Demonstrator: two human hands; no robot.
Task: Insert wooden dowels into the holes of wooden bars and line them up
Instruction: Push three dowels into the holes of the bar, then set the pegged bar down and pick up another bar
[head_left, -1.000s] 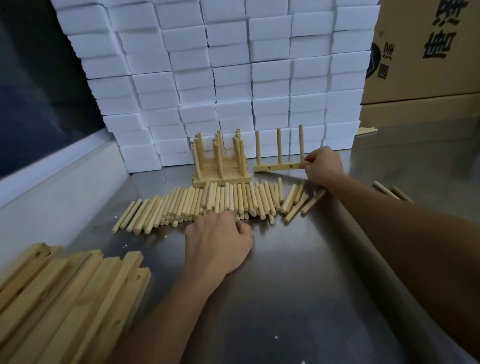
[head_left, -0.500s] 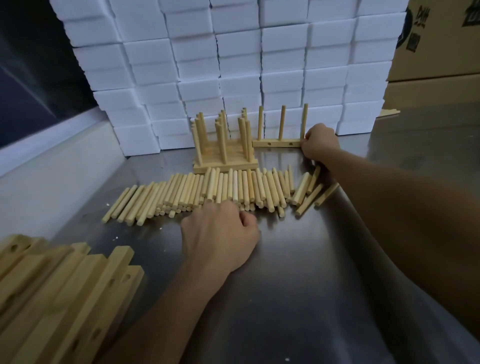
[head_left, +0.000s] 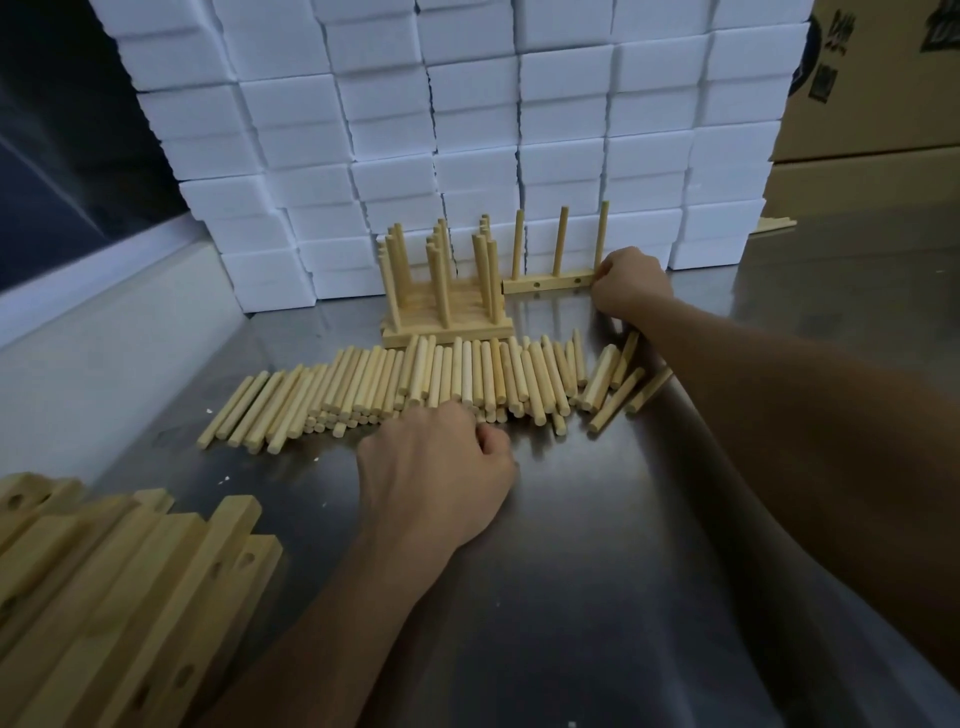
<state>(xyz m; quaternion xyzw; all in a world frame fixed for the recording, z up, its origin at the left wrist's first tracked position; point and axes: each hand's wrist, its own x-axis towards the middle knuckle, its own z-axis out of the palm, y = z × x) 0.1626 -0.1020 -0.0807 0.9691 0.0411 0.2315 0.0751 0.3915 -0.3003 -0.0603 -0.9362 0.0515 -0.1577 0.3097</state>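
A wooden bar (head_left: 545, 283) with three upright dowels stands against the white foam blocks, and my right hand (head_left: 628, 283) grips its right end. Just left of it stand several finished bars (head_left: 447, 330) packed side by side, dowels pointing up. A long row of loose dowels (head_left: 415, 384) lies across the steel table in front of them. My left hand (head_left: 436, 467) rests at the row's near edge with its fingers curled down onto the dowel ends; whether it holds one is hidden.
A pile of bare wooden bars (head_left: 119, 587) with drilled holes lies at the near left. Stacked white foam blocks (head_left: 467, 130) form a wall behind. Cardboard boxes (head_left: 872, 104) stand at the far right. A raised ledge (head_left: 93, 332) borders the steel table (head_left: 597, 597) on the left.
My right hand has carried the three-dowel bar away from me and back against the foam wall beside the finished group. My left hand stays at the dowel row.
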